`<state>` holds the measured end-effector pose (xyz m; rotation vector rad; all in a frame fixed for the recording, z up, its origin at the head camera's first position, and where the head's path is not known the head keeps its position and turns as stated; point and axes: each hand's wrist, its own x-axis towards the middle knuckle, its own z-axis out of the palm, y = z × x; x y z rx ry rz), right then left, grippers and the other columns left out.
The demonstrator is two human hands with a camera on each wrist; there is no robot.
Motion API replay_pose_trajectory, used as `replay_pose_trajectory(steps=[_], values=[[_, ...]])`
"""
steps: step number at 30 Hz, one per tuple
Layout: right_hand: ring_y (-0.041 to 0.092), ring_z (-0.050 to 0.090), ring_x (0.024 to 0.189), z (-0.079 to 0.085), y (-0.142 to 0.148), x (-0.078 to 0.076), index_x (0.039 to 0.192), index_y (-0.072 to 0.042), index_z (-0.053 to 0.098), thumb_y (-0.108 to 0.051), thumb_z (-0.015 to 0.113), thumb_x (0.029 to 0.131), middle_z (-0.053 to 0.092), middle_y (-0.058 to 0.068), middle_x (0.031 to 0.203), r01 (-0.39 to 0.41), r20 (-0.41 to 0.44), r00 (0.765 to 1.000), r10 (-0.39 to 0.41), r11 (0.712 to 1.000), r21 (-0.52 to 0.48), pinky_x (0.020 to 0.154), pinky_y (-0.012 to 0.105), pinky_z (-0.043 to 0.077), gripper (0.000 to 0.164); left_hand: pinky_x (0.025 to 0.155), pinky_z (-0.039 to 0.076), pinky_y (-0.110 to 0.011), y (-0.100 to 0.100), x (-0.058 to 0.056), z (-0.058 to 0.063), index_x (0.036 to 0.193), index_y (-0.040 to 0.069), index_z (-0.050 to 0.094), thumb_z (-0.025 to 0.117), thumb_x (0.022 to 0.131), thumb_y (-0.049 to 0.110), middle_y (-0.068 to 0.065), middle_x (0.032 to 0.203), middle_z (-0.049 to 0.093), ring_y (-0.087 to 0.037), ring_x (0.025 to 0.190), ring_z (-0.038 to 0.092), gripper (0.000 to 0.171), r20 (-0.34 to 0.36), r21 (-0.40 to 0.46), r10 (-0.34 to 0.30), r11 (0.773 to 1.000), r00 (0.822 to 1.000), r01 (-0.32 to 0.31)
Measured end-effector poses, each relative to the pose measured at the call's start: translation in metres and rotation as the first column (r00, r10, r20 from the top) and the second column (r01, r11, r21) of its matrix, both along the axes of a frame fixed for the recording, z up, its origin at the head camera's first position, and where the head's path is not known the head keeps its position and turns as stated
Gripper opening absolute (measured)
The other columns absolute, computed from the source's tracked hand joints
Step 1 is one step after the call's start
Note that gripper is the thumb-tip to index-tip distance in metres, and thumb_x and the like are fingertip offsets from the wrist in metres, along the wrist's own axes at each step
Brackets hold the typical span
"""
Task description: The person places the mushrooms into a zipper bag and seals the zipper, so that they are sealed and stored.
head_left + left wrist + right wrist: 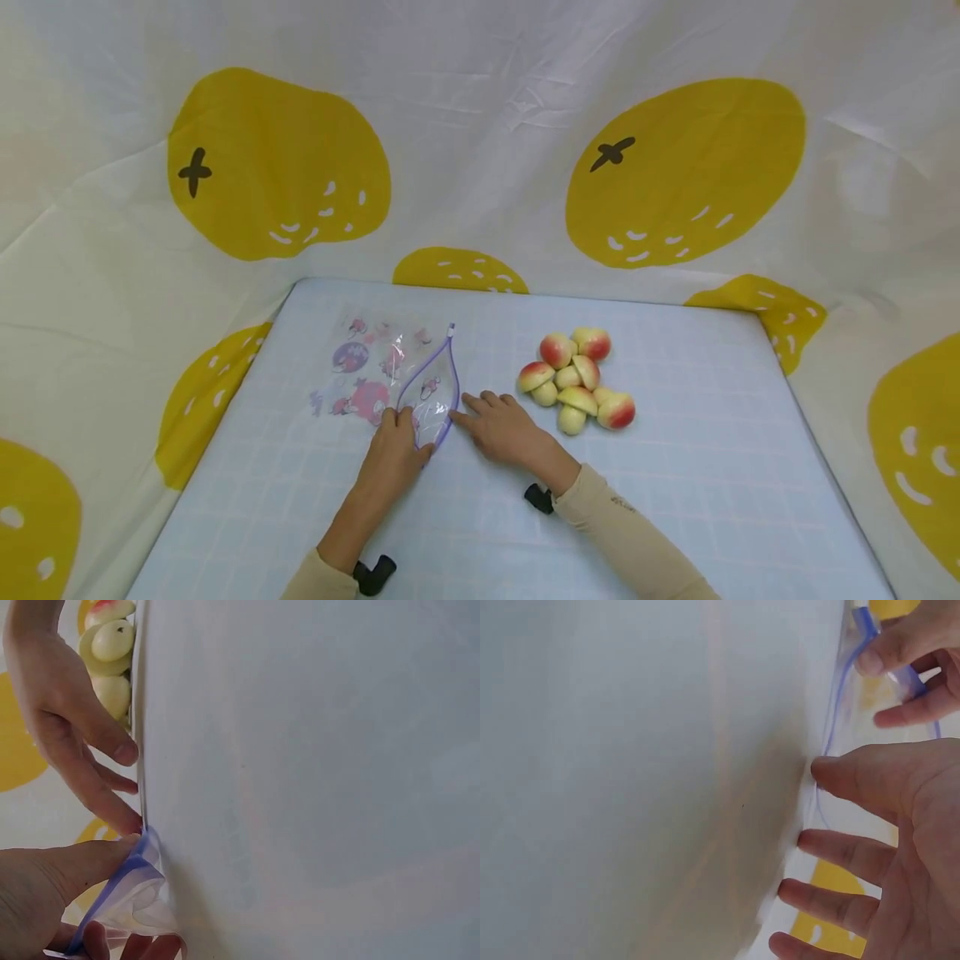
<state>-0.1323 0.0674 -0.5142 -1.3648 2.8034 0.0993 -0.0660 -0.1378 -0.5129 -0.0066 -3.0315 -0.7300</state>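
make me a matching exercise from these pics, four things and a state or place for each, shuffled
Column one
1. left hand
2. right hand
3. zip bag
4. mushrooms

Column two
A. clear, printed, its mouth open and edged in purple
B. clustered together, red and yellow
C. fingers spread apart
D. pinching the zip bag

Right pairs: 1-D, 2-C, 3-A, 4-B

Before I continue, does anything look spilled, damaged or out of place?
Nothing stands out: the mushrooms sit bunched on the table, and the bag lies with its mouth open, left hand gripping its rim.
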Motion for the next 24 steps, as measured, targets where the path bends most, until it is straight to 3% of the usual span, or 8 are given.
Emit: replay_pose_trajectory(steps=[4,8,12,17,24], values=[[0.031,0.052,0.125,0.004,0.0,0.004,0.149,-0.03,0.05,-0.029,0.058,0.101,0.051,0.007,0.146,0.003,0.007,1.0,-0.003,0.999,-0.035,0.095,0.047,0.047,0.049,0.077,0.052,-0.041,0.001,0.0,0.0,0.123,-0.014,0.05,0.09,0.076,0.018,-0.019,0.1,0.045,-0.028,0.082,0.053,0.069,-0.031,-0.016,-0.009,1.0,0.999,0.008],[0.03,0.049,0.129,0.018,0.006,0.008,0.151,-0.028,0.047,-0.031,0.061,0.1,0.049,0.006,0.149,0.014,0.011,1.0,-0.013,0.997,-0.074,0.101,0.047,0.043,0.053,0.078,0.052,-0.041,0.001,0.0,0.0,0.123,-0.014,0.051,0.09,0.076,0.017,-0.018,0.099,0.045,-0.027,0.081,0.053,0.069,-0.039,-0.023,-0.011,1.0,0.999,0.01],[0.031,0.05,0.129,0.037,0.021,0.012,0.15,-0.022,0.048,-0.028,0.064,0.099,0.05,0.009,0.147,0.016,-0.005,1.0,-0.017,0.979,-0.205,0.104,0.047,0.042,0.054,0.082,0.052,-0.043,0.002,0.0,0.002,0.126,-0.014,0.05,0.09,0.076,0.018,-0.019,0.101,0.046,-0.029,0.085,0.053,0.071,-0.018,-0.02,0.005,1.0,1.0,-0.006],[0.031,0.053,0.126,0.051,0.05,0.013,0.147,-0.014,0.052,-0.024,0.067,0.096,0.055,0.014,0.141,0.017,-0.045,0.998,-0.039,0.91,-0.414,0.102,0.049,0.043,0.054,0.081,0.052,-0.044,0.002,0.0,0.002,0.124,-0.014,0.05,0.089,0.077,0.016,-0.018,0.099,0.045,-0.028,0.083,0.053,0.068,-0.011,-0.009,0.003,1.0,1.0,-0.004],[0.03,0.054,0.121,0.06,0.092,0.012,0.143,-0.007,0.054,-0.017,0.073,0.09,0.058,0.012,0.134,0.062,-0.033,0.994,-0.103,0.796,-0.602,0.098,0.048,0.045,0.057,0.082,0.052,-0.044,0.002,-0.001,0.003,0.123,-0.013,0.05,0.089,0.076,0.016,-0.019,0.1,0.045,-0.029,0.084,0.054,0.068,-0.008,-0.017,-0.001,1.0,1.0,0.001]])
